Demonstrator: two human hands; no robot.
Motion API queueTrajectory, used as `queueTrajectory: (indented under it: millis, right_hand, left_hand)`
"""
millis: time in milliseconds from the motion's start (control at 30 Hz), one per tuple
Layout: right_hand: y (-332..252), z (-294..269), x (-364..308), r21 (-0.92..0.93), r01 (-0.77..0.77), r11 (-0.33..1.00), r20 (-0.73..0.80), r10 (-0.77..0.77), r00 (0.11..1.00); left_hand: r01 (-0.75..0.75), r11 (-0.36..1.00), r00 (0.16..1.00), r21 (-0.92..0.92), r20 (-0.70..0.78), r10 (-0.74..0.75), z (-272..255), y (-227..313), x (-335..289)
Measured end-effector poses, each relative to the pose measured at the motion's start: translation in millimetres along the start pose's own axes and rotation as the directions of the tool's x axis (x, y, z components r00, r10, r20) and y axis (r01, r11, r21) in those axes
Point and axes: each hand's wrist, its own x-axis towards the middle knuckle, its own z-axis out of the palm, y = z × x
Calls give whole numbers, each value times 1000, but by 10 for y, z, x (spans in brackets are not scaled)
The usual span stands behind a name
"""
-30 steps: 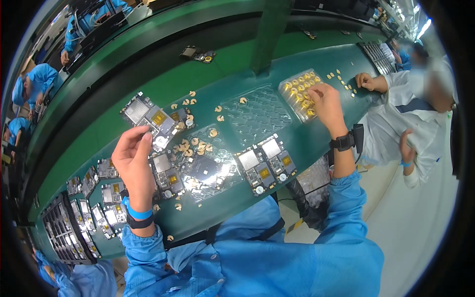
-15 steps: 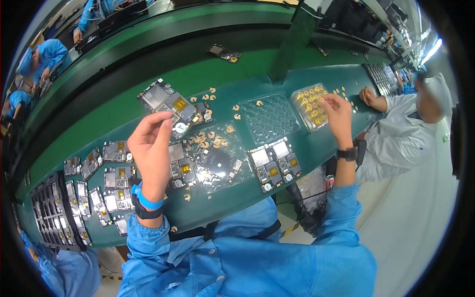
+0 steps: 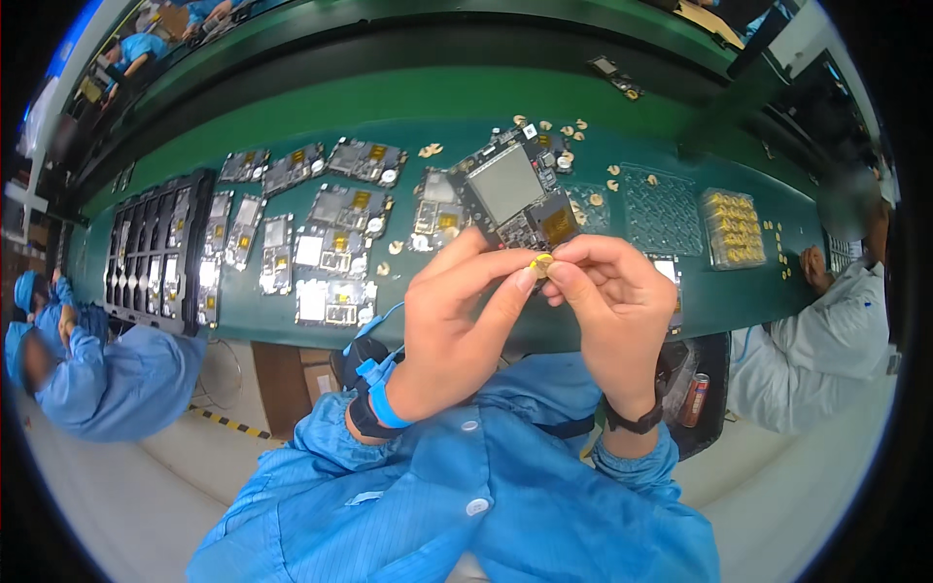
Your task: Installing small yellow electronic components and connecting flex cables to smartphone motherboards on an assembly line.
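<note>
In front of my chest, my left hand (image 3: 452, 311) is closed on a dark circuit board (image 3: 505, 185) that carries a large silver shield plate and is held tilted. My right hand (image 3: 617, 306) pinches a small yellow round part (image 3: 540, 262) between thumb and fingertips, at the board's near edge. The left thumb and forefinger meet the same yellow part. Whether it touches the board cannot be made out behind the fingers. To the right of my hands, a clear tray (image 3: 734, 233) holds several yellow round parts.
Several circuit boards (image 3: 335, 243) lie on the green table left of my hands, beside a black slotted rack (image 3: 160, 257). A transparent moulded tray (image 3: 661, 209) and loose tan pieces (image 3: 580, 124) lie beyond. A person in white (image 3: 816, 321) sits at the right.
My right hand has come from the tray of yellow parts to the board, bringing one part. The left hand has brought the board nearer my chest. The view has turned left.
</note>
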Motion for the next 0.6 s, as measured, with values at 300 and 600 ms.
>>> queueTrajectory:
  millis: [300, 600]
  right_hand:
    - [-59, 260, -129, -438, 480, 760, 222, -426, 877]
    - [33, 168, -215, -353, 471, 808, 243, -407, 881]
  left_hand:
    - [126, 974, 975, -188, -157, -157, -206, 102, -258]
    - [171, 923, 974, -343, -81, -210, -310, -33, -317]
